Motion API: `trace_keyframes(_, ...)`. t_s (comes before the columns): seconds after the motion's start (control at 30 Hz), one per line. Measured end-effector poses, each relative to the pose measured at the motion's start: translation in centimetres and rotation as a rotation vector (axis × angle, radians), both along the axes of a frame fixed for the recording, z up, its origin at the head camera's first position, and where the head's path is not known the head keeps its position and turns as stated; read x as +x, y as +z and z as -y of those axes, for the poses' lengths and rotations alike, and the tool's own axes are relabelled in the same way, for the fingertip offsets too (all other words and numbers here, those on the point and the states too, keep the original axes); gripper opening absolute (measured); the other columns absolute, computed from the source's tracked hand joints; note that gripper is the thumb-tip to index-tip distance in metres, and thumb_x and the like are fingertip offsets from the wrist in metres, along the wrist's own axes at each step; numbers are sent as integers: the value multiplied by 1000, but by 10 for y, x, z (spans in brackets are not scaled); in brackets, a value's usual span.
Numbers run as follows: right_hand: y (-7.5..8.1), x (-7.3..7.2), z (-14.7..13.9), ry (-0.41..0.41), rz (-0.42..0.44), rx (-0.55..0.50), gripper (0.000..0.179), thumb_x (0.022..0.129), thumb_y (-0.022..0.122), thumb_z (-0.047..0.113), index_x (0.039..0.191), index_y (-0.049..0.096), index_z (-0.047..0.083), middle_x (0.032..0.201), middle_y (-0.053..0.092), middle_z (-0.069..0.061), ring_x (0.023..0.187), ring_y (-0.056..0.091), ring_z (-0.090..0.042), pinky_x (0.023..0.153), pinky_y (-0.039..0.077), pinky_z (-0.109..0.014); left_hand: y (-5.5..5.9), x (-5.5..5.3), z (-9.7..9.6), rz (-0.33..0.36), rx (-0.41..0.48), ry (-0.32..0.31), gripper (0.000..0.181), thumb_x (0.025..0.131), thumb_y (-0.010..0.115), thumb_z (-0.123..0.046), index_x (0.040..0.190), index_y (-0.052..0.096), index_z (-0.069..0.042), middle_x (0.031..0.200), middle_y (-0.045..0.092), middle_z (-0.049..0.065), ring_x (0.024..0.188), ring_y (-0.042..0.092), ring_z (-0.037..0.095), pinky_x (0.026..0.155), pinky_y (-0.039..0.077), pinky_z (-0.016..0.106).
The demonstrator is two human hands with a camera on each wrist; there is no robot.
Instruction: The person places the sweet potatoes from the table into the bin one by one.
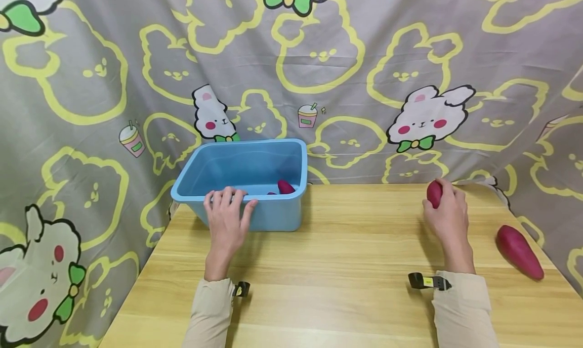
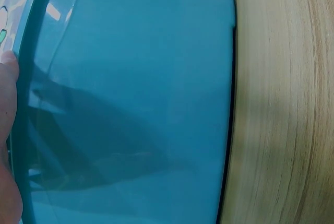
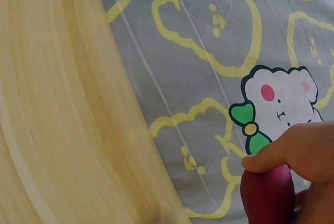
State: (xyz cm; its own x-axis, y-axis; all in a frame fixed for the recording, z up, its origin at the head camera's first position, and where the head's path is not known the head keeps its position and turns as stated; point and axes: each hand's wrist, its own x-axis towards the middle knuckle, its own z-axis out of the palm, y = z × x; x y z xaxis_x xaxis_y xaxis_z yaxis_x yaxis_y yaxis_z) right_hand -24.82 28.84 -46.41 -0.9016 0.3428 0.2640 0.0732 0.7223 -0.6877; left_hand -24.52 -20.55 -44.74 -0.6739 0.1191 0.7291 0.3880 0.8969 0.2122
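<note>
My right hand [image 1: 448, 211] holds a purple-red sweet potato [image 1: 434, 194] above the back right of the table. In the right wrist view, the thumb lies over the end of that sweet potato [image 3: 267, 195]. My left hand [image 1: 226, 214] grips the near rim of a blue plastic bin [image 1: 255, 215], its fingers hooked over the edge. The left wrist view shows the bin's outer wall [image 2: 135, 98], with part of the hand at the rim. Inside the bin, a sweet potato [image 1: 285, 187] lies near the right end, beside a small piece of another mostly hidden by the rim.
Another sweet potato [image 1: 519, 252] lies on the wooden table [image 1: 337, 277] near its right edge. A grey patterned curtain [image 1: 346, 59] hangs behind the table and along both sides. The bin stands at the back left, close to the curtain.
</note>
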Motion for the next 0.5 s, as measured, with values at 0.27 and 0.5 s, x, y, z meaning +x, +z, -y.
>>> trace_keyframes(0.27,5,1,3,3,-5,7,67,97,61,11,158,33,8,144,35,-40,122,41,-61,86,39,-73,0,-1,0,4,1,1,47,104,53,-50,113,69,-7,109,59,13,108,49,37,113,18,63)
trace_keyframes(0.5,11,3,8,11,-42,20,67,97,62,10,157,34,7,140,38,-41,120,42,-60,85,40,-73,-1,-1,0,4,1,3,47,104,52,-51,112,68,-7,110,59,13,108,49,37,113,17,63)
